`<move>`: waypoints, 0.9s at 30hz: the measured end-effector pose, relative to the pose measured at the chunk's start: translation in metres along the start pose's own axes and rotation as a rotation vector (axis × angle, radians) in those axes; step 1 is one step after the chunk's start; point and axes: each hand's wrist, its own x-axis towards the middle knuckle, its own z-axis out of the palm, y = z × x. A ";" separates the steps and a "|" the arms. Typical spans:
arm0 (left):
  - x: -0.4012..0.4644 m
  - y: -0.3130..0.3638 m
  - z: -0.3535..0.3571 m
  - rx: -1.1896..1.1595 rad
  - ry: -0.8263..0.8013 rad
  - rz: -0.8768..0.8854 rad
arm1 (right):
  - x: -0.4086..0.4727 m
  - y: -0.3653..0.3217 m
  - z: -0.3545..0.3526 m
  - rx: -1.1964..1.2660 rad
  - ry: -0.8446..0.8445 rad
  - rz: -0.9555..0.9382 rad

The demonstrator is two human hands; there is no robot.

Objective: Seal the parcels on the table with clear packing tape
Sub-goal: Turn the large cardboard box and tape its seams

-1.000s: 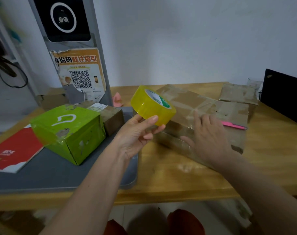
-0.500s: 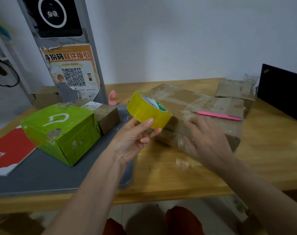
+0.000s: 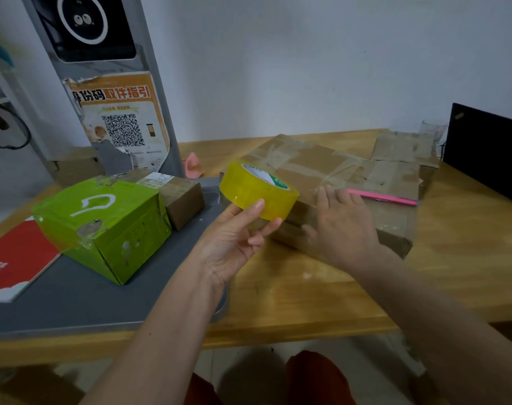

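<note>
Gripping the tape roll [image 3: 259,190] in my left hand [image 3: 234,238], I see the cardboard parcel [image 3: 336,173] at three o'clock, its long axis running rightward, my right hand [image 3: 344,226] flat, pressing its near edge.

Glossy yellowish plastic tape roll [image 3: 259,190]. Matt brown cardboard parcel [image 3: 336,182], creased, patched with shiny clear tape. Glossy green box [image 3: 103,226], scuffed. Smooth pale wood table [image 3: 468,258]. Matt grey mat [image 3: 82,299]. Glossy red booklet [image 3: 14,258].
</note>
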 end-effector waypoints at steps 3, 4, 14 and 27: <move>-0.006 0.002 -0.003 -0.057 -0.014 -0.009 | -0.002 -0.007 0.006 0.073 0.012 0.075; -0.008 0.002 -0.005 -0.070 -0.018 -0.014 | -0.005 -0.005 0.005 0.104 0.027 0.057; -0.016 -0.002 -0.008 -0.143 -0.027 0.069 | -0.026 -0.041 -0.043 1.315 0.145 0.114; -0.026 -0.018 -0.017 -0.030 0.127 0.286 | -0.023 -0.105 -0.049 1.800 0.129 0.475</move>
